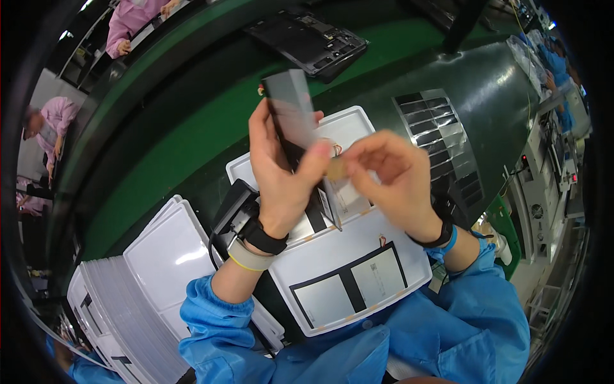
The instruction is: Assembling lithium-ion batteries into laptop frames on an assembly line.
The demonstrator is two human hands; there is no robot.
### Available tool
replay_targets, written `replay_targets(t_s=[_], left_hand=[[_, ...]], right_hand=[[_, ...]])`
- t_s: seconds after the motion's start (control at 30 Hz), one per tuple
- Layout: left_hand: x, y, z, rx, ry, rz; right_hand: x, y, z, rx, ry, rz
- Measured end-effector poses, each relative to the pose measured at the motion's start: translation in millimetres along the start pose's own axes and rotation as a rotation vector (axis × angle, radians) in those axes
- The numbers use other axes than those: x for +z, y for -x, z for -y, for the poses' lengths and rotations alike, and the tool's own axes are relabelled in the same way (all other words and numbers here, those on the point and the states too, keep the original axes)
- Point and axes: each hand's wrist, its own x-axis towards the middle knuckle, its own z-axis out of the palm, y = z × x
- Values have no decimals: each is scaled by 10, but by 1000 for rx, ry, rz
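Observation:
My left hand (278, 176) is closed around a flat battery pack (293, 109) with a grey face and dark edges, held tilted above a white tray. The pack is blurred, and a small red wire end (261, 89) shows at its far left corner. Close by, my right hand (396, 176) pinches a small tan piece, like tape (336, 169), near the pack's lower end. Below my hands, the nearer white tray (288, 272) holds a two-cell battery pack (378, 278) with black borders and a short wire. Silver cells in the farther tray (355, 118) are partly hidden by my hands.
To the left stand stacked white trays (167, 256). A black device with a cable (235, 200) sits by my left wrist. Beyond, an opened tablet-like housing (313, 46) lies on the green belt (153, 144). A sheet of black strips (441, 137) lies right. Co-workers in pink sit far left.

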Motion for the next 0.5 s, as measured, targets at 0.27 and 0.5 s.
replay_targets(t_s=[0.27, 0.5], left_hand=[[-152, -83, 90, 116, 130, -152], [-165, -82, 49, 87, 109, -93]], right_hand=[[173, 157, 163, -341, 481, 75], [186, 152, 126, -255, 401, 137]])
